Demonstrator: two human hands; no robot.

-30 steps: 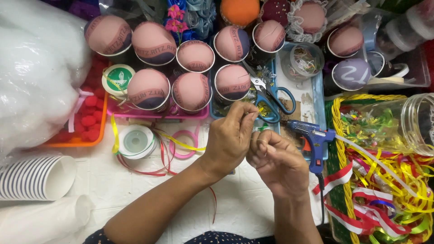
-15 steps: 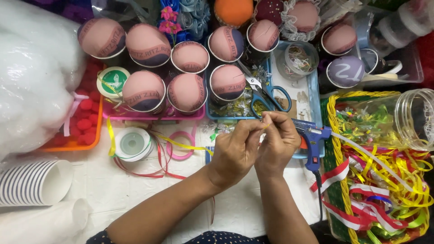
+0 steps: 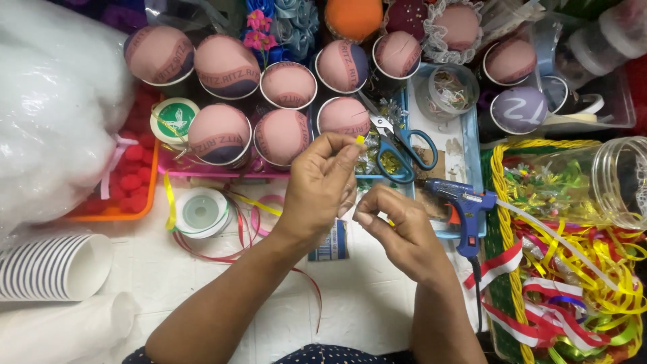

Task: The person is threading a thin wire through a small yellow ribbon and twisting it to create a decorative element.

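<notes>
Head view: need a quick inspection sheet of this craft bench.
Surface: white table, crowded.
Job's things: small yellow piece pinched in left hand; right hand pinches something too fine to identify.
Clutter: fabric-topped cups, scissors, ribbon spool, stacked paper cups, basket of ribbons.
Grippers: both hands pinched shut.
Cables: glue gun cord runs down.
Surroundings: white stuffing bag.

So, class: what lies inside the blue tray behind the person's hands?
In the blue tray lie blue-handled scissors, shiny gold and green bits and a clear round tub of small colourful pieces. The left hand covers the tray's near left corner, so nothing can be seen there.
</notes>
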